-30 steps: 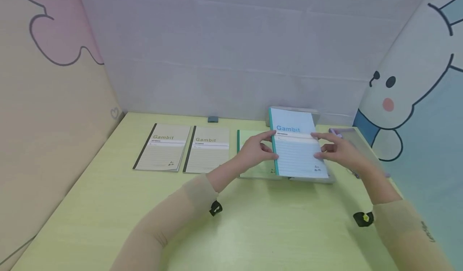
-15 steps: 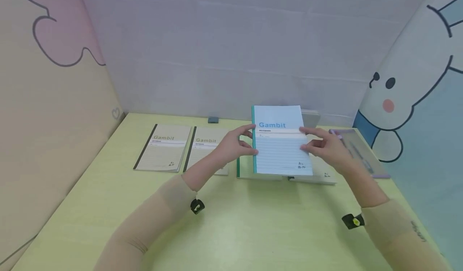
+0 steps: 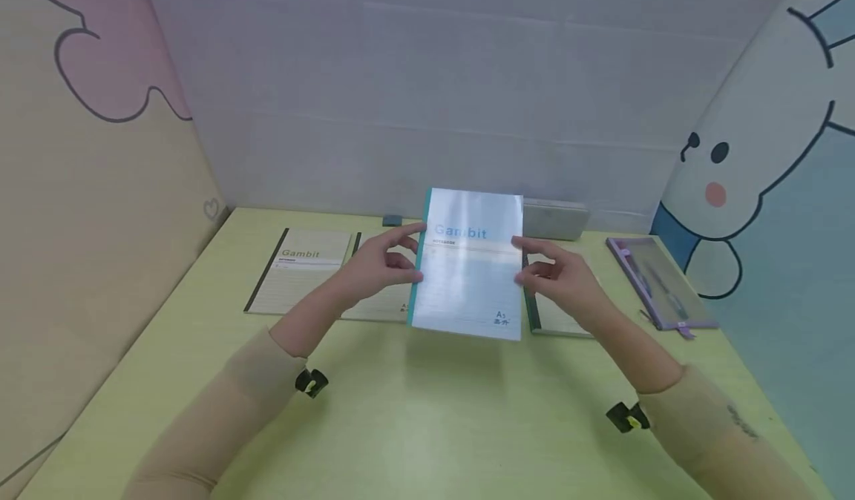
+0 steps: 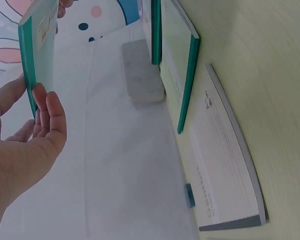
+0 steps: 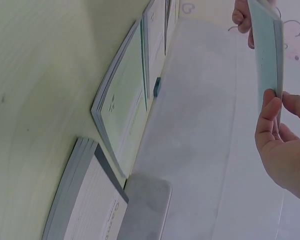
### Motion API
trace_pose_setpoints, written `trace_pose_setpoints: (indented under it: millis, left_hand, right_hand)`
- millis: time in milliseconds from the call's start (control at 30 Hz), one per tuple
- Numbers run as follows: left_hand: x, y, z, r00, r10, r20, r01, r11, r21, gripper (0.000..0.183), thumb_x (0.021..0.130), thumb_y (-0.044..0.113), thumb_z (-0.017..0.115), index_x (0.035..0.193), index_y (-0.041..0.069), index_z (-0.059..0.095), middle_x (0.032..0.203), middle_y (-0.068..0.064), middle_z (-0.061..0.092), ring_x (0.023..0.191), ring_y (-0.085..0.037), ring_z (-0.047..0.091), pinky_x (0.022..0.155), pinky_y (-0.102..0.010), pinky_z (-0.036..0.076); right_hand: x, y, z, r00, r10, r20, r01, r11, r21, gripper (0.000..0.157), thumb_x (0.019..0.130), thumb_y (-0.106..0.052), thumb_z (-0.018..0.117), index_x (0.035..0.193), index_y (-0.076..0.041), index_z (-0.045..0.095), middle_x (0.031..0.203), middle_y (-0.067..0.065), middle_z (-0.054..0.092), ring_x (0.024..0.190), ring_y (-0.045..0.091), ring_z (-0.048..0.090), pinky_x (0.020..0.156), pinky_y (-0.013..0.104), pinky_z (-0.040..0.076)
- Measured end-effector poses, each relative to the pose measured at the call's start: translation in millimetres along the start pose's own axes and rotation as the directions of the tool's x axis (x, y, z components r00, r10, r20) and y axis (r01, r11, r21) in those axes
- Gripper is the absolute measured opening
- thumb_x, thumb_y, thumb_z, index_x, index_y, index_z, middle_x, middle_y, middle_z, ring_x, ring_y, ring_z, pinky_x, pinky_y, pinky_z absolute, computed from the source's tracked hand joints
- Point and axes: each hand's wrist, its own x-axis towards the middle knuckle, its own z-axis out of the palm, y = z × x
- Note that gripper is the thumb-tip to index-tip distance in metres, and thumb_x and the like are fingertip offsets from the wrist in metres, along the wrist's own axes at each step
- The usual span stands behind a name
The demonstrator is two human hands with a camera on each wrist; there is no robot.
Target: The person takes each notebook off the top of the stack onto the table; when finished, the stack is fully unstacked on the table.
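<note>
The fingers (image 3: 401, 231) of my left hand (image 3: 364, 268) and right hand (image 3: 566, 277) pinch opposite sides of the blue notebook (image 3: 467, 277), likely to keep it from sagging, above the worktop (image 3: 434, 433), towards its back edge.

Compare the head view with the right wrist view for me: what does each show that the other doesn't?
Only the head view: the purple-edged pouch at the far right, and the beige sleeves.

Only the right wrist view: the pale green notebook lying on the table; in the head view the held notebook covers that spot.

Both: the left hand and right hand gripping the held notebook by opposite edges, the grey box and the small dark block.
</note>
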Motion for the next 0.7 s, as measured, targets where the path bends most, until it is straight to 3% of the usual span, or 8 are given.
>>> trace_pose_setpoints:
  millis: [167, 400, 700]
  left_hand:
    - [-15.7, -6.6, -17.6, 1.000, 0.012, -0.009, -0.011, 1.000, 0.026, 0.071, 0.081, 0.007, 0.073, 0.142, 0.027, 0.041, 0.113, -0.009, 0.051, 0.091, -0.023, 0.059, 0.080, -0.029, 0.052]
    - [-36.0, -16.2, -39.1, 1.000, -0.007, -0.005, 0.008, 0.999, 0.045, 0.077, 0.079, 0.003, 0.074, 0.143, 0.027, 0.038, 0.125, -0.007, 0.046, 0.086, -0.027, 0.058, 0.075, -0.026, 0.053]
    - [-65.2, -32.1, -74.2, 1.000, -0.007, -0.027, 0.010, 0.991, 0.134, 0.071, 0.080, 0.015, 0.075, 0.141, 0.026, 0.039, 0.116, -0.008, 0.055, 0.096, -0.026, 0.060, 0.076, -0.030, 0.053]
  right_hand:
    - [1, -10, 23.3, 1.000, 0.003, 0.021, -0.003, 1.000, 0.029, 0.062, 0.085, -0.014, 0.071, 0.141, -0.020, 0.045, 0.125, 0.005, 0.046, 0.086, 0.012, 0.064, 0.063, 0.024, 0.052]
    - [11, -17, 52.9, 0.999, -0.020, 0.033, 0.017, 0.996, 0.087, 0.070, 0.081, -0.009, 0.074, 0.143, -0.020, 0.042, 0.127, 0.006, 0.045, 0.082, 0.011, 0.064, 0.057, 0.022, 0.048]
    - [20, -17, 95.6, 0.995, -0.020, 0.094, 0.005, 0.987, 0.162, 0.072, 0.080, -0.003, 0.073, 0.143, -0.018, 0.042, 0.128, 0.005, 0.044, 0.080, 0.012, 0.065, 0.057, 0.024, 0.047]
